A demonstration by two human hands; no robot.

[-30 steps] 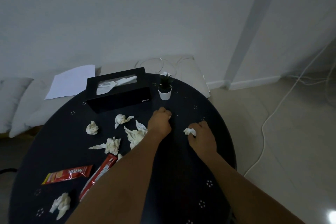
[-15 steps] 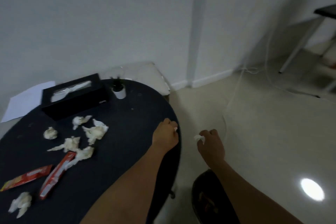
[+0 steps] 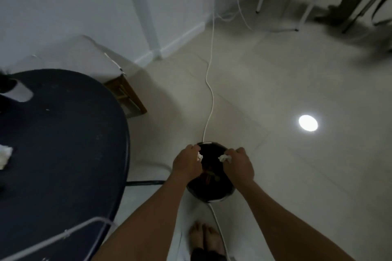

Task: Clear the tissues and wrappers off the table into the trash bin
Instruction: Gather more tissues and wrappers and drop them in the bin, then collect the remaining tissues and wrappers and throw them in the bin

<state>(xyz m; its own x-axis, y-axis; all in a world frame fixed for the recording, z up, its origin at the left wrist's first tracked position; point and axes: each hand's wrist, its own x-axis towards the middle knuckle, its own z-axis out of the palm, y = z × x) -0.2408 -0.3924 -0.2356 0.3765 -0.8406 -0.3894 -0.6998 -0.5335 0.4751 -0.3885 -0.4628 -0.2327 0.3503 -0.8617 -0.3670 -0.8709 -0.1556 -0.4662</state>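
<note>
Both my hands hover over the round black trash bin (image 3: 212,196) on the floor to the right of the table. My left hand (image 3: 186,164) is closed around a crumpled white tissue (image 3: 199,156) that pokes out by the thumb. My right hand (image 3: 238,164) grips another crumpled tissue (image 3: 224,158). Reddish wrappers (image 3: 209,177) lie inside the bin. The dark round table (image 3: 63,144) fills the left, with one more white tissue (image 3: 4,155) at its left edge.
A white pot (image 3: 20,92) stands at the table's far left. A white cable (image 3: 210,91) runs across the tiled floor to the bin. A wooden stool (image 3: 127,99) sits behind the table. My bare foot (image 3: 203,237) is below the bin. Chair and desk legs stand at the far right.
I have turned right, away from the table. Both hands carried their tissues from the table edge to above the trash bin, which is now fully in view.
</note>
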